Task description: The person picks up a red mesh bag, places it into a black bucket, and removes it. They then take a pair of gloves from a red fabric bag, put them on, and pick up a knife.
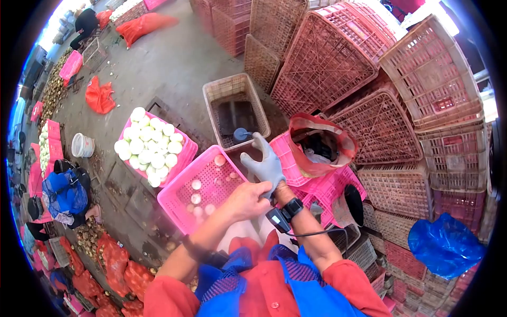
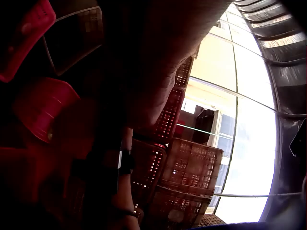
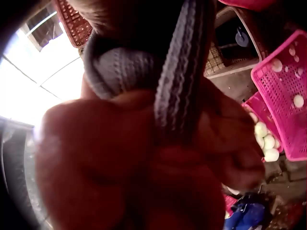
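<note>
- Left hand (image 1: 246, 201), bare: fingers curled and clamped on the cuff of the grey glove (image 3: 181, 72), drawing a fold of knit taut.
- Right hand (image 1: 263, 165): inside the glove, fingers and thumb spread apart, nothing held. A watch (image 1: 292, 207) sits on that wrist.
- Glove, handling: judged light, soft and stretchy, not fragile; the ribbed cuff should give without slipping. Best hold is the cuff edge, pinched near the wrist; pulling at the fingertips would likely bunch the knit.
- Just beyond the hands: a pink crate (image 1: 178, 187) with a few round pale onions (image 1: 196, 198) scattered on its bottom.
- Next: a beige crate (image 1: 229, 89) with a dark interior, and, at left, a heap of whitish onions (image 1: 150, 145) filling another pink crate.
- Right side: a red bag, its mouth gaping, near stacked crates (image 1: 327, 61).
- Farther off on the floor: a white bucket (image 1: 83, 145) and an orange-red sack (image 1: 99, 96).
</note>
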Available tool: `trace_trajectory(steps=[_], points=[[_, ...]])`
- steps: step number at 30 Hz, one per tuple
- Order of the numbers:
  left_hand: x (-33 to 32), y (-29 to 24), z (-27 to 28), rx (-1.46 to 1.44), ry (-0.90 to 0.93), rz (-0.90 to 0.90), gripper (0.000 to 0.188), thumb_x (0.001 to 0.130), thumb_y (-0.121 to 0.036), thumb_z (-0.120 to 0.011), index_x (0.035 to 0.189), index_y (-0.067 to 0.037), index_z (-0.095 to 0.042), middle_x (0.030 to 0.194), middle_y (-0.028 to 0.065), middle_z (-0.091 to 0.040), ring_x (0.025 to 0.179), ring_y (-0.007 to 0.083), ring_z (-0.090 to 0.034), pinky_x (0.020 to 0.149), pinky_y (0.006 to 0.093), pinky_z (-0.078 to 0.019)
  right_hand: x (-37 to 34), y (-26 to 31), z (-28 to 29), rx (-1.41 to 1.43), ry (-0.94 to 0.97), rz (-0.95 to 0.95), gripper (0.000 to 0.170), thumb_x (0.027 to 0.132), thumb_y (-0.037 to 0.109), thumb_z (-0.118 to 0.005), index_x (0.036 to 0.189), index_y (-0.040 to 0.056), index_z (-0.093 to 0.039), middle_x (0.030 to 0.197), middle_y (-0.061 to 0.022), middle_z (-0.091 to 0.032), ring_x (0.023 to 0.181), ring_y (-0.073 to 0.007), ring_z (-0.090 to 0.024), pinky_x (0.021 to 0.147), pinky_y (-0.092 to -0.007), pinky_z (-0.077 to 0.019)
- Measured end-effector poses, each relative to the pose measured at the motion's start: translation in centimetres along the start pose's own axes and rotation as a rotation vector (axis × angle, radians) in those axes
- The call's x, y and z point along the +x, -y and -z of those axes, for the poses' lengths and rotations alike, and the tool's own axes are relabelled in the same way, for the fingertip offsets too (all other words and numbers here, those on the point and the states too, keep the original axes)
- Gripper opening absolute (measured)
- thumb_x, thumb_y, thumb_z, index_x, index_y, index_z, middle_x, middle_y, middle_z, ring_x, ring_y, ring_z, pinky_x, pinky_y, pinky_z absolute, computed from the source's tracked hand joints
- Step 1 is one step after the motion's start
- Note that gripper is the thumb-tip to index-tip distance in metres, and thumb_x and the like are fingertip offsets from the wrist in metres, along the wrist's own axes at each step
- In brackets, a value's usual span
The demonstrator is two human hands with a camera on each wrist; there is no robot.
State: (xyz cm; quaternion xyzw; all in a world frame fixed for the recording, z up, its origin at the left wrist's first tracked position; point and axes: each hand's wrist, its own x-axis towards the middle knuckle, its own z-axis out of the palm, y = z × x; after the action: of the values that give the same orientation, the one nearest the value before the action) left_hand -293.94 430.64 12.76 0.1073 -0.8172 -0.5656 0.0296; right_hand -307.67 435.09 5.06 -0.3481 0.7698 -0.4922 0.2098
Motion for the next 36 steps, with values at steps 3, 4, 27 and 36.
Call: trace_trajectory(steps=[3, 4, 27, 36], points=[[0.2, -0.3, 0.7, -0.051, 0.056, -0.015, 0.010, 0.077, -0.005, -0.057, 0.085, -0.002, -0.052, 0.068, 0.0159, -0.054, 0.065, 0.0332, -0.057, 0.063, 0.0415, -0.0465, -0.5, -0.3, -0.9, 0.341, 0.100, -0.211, 0.062, 0.087, 0.025, -0.076, 0.139, -0.0015, -0.054, 0.131, -0.0160, -0.063, 0.121, -0.0252, -0.061, 0.105, -0.0355, -0.0476], [0.3, -0.2, 0.7, -0.051, 0.055, -0.019, 0.010, 0.077, -0.005, -0.057, 0.085, -0.002, -0.052, 0.068, 0.0159, -0.054, 0.065, 0.0332, -0.057, 0.063, 0.0415, -0.0465, -0.2, 0.0, -1.1, 0.515, 0.160, -0.341, 0.055, 0.090, 0.021, -0.073, 0.136, -0.0022, -0.056, 0.128, -0.0147, -0.065, 0.117, -0.0241, -0.062, 0.103, -0.0346, -0.0488], [4.7, -0.1, -1.8, -0.710, -0.164, 0.294, 0.022, 0.103, -0.024, -0.060, 0.099, -0.002, -0.061, 0.076, 0.0025, -0.062, 0.062, 0.0090, -0.059, 0.056, 0.0229, -0.0506, -1.2, 0.2, 10.8, 0.033, -0.016, 0.010, 0.090, 0.081, 0.045, -0.080, 0.148, -0.0007, -0.041, 0.146, -0.0201, -0.049, 0.138, -0.0348, -0.045, 0.117, -0.0436, -0.0323], [6.8, -0.3, -5.3, -0.741, -0.111, 0.375, 0.023, 0.101, -0.024, -0.064, 0.093, -0.003, -0.064, 0.075, 0.0008, -0.062, 0.062, 0.0070, -0.057, 0.056, 0.0209, -0.0466, -2.0, -1.4, 11.9, -0.141, -0.149, 0.113, 0.080, 0.084, 0.047, -0.075, 0.144, 0.0024, -0.047, 0.141, -0.0177, -0.055, 0.134, -0.0365, -0.047, 0.117, -0.0464, -0.0304]])
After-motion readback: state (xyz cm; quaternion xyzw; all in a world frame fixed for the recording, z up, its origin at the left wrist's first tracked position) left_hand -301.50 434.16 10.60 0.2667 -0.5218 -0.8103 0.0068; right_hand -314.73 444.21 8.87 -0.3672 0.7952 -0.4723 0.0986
